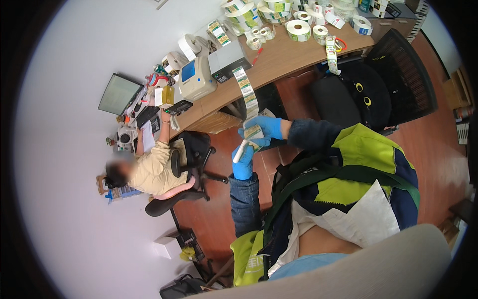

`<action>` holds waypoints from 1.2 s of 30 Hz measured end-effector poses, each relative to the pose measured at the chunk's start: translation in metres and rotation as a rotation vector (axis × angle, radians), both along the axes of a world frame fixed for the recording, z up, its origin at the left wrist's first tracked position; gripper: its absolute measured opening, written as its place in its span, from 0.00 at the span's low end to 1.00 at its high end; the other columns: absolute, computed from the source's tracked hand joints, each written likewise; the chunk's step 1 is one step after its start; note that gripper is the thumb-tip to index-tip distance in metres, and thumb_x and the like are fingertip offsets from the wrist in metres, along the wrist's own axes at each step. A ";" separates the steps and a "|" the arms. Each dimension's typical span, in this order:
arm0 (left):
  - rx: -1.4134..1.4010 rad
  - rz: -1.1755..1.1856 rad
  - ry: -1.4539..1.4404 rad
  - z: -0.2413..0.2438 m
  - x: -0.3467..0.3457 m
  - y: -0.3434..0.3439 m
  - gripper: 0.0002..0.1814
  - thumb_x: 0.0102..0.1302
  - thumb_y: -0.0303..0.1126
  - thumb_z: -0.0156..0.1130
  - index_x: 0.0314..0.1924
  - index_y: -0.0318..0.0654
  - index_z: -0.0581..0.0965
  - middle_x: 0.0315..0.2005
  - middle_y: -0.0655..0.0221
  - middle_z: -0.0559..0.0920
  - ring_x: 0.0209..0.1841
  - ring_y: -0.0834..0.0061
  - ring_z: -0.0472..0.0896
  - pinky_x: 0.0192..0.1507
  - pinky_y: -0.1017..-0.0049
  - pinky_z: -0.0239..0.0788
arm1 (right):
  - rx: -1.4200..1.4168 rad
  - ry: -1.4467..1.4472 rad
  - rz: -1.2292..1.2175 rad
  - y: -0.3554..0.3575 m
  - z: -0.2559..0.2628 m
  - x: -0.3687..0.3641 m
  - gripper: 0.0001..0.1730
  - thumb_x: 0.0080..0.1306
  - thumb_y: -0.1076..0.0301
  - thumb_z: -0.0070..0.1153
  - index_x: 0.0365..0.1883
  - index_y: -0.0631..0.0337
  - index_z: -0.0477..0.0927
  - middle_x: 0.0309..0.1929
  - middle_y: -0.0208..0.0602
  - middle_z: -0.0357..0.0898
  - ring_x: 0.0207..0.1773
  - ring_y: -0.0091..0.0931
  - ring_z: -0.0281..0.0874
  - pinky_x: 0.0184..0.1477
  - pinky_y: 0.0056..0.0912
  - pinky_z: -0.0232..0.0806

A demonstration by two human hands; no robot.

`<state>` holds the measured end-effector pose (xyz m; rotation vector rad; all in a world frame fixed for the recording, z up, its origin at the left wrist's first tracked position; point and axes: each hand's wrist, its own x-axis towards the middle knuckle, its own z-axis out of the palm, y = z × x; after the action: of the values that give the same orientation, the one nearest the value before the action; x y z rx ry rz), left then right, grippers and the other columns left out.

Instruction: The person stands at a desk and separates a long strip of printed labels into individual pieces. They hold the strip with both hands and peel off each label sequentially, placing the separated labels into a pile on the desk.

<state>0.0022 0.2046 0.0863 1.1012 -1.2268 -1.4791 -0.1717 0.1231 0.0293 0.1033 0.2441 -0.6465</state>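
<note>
A strip of printed labels hangs from the front of a grey label printer and runs down to my hands. My right hand, in a blue glove, is closed around the lower part of the strip. Just below it, my left hand, also gloved in blue, grips a flattened roll of the labels, its white edge turned up. My fingers partly hide the labels between the two hands.
The wooden desk bears label rolls, a beige printer, scissors and a red pen. A seated person works at the left end. An office chair with a black cushion stands at right.
</note>
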 end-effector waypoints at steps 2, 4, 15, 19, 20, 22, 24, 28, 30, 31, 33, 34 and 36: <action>-0.099 -0.019 0.079 0.013 0.003 0.014 0.18 0.65 0.35 0.59 0.47 0.26 0.74 0.39 0.56 0.80 0.43 0.62 0.79 0.52 0.63 0.67 | -0.061 0.045 -0.061 -0.013 0.002 0.009 0.16 0.64 0.80 0.46 0.51 0.69 0.64 0.52 0.49 0.71 0.53 0.35 0.73 0.56 0.35 0.68; -0.185 -0.096 0.240 0.045 -0.008 0.023 0.19 0.66 0.39 0.56 0.43 0.26 0.75 0.38 0.51 0.81 0.44 0.53 0.79 0.55 0.55 0.65 | -0.194 -0.017 -0.084 -0.043 -0.040 0.016 0.14 0.65 0.80 0.45 0.49 0.73 0.65 0.50 0.51 0.72 0.52 0.37 0.74 0.56 0.37 0.68; -0.208 0.009 0.322 0.066 0.037 0.080 0.24 0.62 0.48 0.57 0.36 0.28 0.79 0.32 0.51 0.81 0.41 0.52 0.78 0.52 0.50 0.64 | -0.025 0.218 -0.202 -0.101 -0.050 0.066 0.14 0.66 0.75 0.47 0.50 0.70 0.65 0.50 0.56 0.71 0.51 0.43 0.75 0.54 0.46 0.70; -0.245 0.073 0.341 0.071 0.050 0.111 0.20 0.62 0.49 0.60 0.32 0.35 0.78 0.26 0.59 0.80 0.31 0.63 0.77 0.42 0.56 0.67 | 0.079 0.213 -0.159 -0.112 -0.058 0.082 0.19 0.69 0.70 0.46 0.56 0.64 0.62 0.50 0.55 0.71 0.49 0.43 0.75 0.52 0.49 0.70; -0.232 0.091 0.379 0.073 0.053 0.117 0.21 0.62 0.50 0.59 0.31 0.37 0.78 0.25 0.63 0.80 0.30 0.65 0.77 0.39 0.58 0.67 | 0.031 0.124 -0.167 -0.121 -0.070 0.079 0.21 0.69 0.68 0.46 0.57 0.64 0.60 0.51 0.55 0.70 0.50 0.44 0.75 0.53 0.50 0.70; -0.236 0.112 0.389 0.085 0.052 0.130 0.20 0.63 0.51 0.57 0.29 0.40 0.77 0.23 0.69 0.78 0.26 0.70 0.74 0.36 0.62 0.66 | -0.005 0.107 -0.174 -0.128 -0.078 0.077 0.21 0.69 0.67 0.47 0.57 0.63 0.59 0.51 0.56 0.70 0.51 0.45 0.74 0.53 0.51 0.69; -0.215 0.083 0.412 0.088 0.058 0.139 0.19 0.62 0.51 0.58 0.28 0.42 0.76 0.22 0.73 0.77 0.24 0.73 0.72 0.35 0.65 0.64 | 0.042 0.023 -0.170 -0.140 -0.091 0.071 0.21 0.69 0.66 0.48 0.56 0.63 0.59 0.52 0.57 0.69 0.52 0.45 0.74 0.52 0.52 0.69; -0.206 0.041 0.452 0.073 0.095 0.167 0.18 0.62 0.51 0.59 0.29 0.42 0.76 0.23 0.73 0.77 0.26 0.72 0.73 0.37 0.64 0.65 | 0.091 0.182 -0.172 -0.141 -0.083 0.086 0.18 0.69 0.65 0.47 0.54 0.62 0.64 0.54 0.54 0.69 0.56 0.42 0.71 0.57 0.47 0.66; -0.201 0.029 0.488 0.060 0.115 0.177 0.18 0.61 0.50 0.59 0.29 0.42 0.76 0.23 0.72 0.77 0.27 0.71 0.73 0.38 0.64 0.65 | 0.145 0.086 -0.177 -0.145 -0.093 0.082 0.19 0.69 0.66 0.47 0.55 0.62 0.63 0.54 0.54 0.69 0.56 0.42 0.70 0.58 0.47 0.65; -0.194 0.027 0.505 0.053 0.126 0.182 0.18 0.61 0.50 0.60 0.30 0.42 0.76 0.23 0.72 0.77 0.27 0.71 0.73 0.39 0.63 0.65 | 0.174 0.033 -0.183 -0.151 -0.109 0.079 0.19 0.69 0.67 0.47 0.56 0.62 0.62 0.54 0.54 0.68 0.57 0.42 0.69 0.58 0.48 0.64; -0.184 0.041 0.556 0.024 0.153 0.196 0.18 0.61 0.50 0.60 0.30 0.42 0.76 0.24 0.72 0.77 0.28 0.70 0.74 0.40 0.63 0.65 | 0.115 0.080 -0.211 -0.154 -0.112 0.074 0.21 0.67 0.68 0.45 0.56 0.61 0.58 0.48 0.54 0.72 0.50 0.45 0.74 0.52 0.51 0.69; -0.177 0.091 0.584 0.004 0.165 0.205 0.18 0.61 0.50 0.60 0.30 0.42 0.76 0.24 0.72 0.77 0.29 0.70 0.74 0.40 0.63 0.65 | 0.127 0.081 -0.213 -0.150 -0.110 0.075 0.21 0.67 0.69 0.45 0.57 0.60 0.58 0.48 0.54 0.73 0.50 0.45 0.74 0.52 0.51 0.69; -0.159 0.257 0.666 -0.038 0.182 0.224 0.18 0.60 0.50 0.61 0.31 0.42 0.76 0.24 0.72 0.77 0.30 0.70 0.74 0.41 0.62 0.66 | 0.145 0.071 -0.205 -0.139 -0.097 0.080 0.22 0.66 0.72 0.43 0.58 0.57 0.59 0.46 0.50 0.75 0.47 0.43 0.76 0.50 0.49 0.70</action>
<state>0.1842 0.4290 0.0481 0.5550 -0.6886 -1.3606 -0.0915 -0.0158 -0.0678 0.2474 0.3523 -0.8370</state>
